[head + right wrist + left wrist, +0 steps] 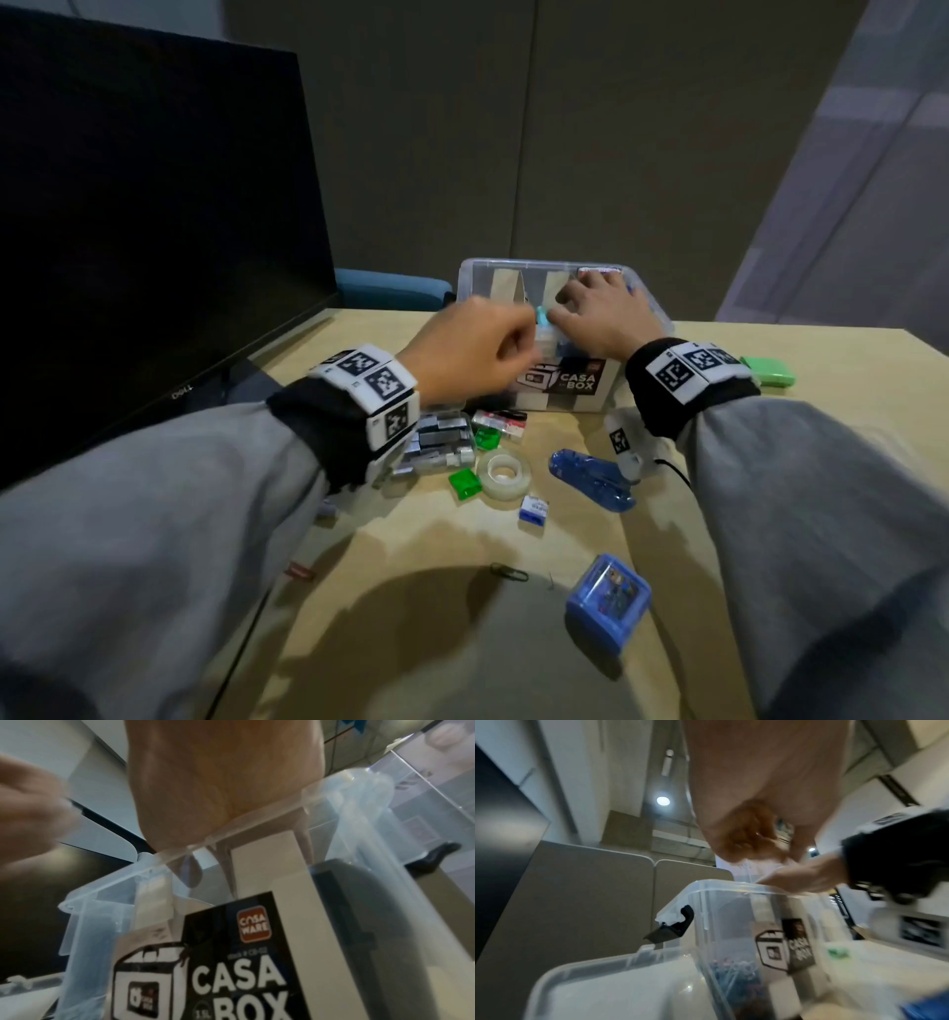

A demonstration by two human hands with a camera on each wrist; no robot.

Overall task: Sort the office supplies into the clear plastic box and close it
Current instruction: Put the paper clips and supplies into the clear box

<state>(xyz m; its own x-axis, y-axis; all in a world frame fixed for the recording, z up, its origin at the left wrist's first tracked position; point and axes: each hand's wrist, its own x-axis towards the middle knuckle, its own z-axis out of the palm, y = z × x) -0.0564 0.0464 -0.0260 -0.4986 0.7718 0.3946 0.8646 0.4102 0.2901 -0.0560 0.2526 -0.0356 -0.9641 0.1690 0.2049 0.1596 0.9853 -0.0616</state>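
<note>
My right hand (603, 318) is reaching over the near rim into the clear plastic box (647, 303), fingers spread and pointing down inside; I can't tell if they touch anything. My left hand (462, 354) hovers at the box's near left corner, fingers curled in as if pinching something small; what it pinches, if anything, is too blurred to tell. The box sits at the far edge of the pale wood desk (801, 370), open; in the left wrist view its clear lid (608, 983) lies beside it.

Risks:
- Thin, light, slick plastic box: a push from the right hand could slide it off the far edge.
- Small items dropped from the left hand could bounce off the rim.
- My sleeves hang over the leftovers: glossy clear tape roll (503, 473), green translucent cubes (466, 483), blue translucent stapler (590, 478), blue boxy plastic case (608, 598), dark wire paper clip (509, 572). An arm sweep could scatter them.
</note>
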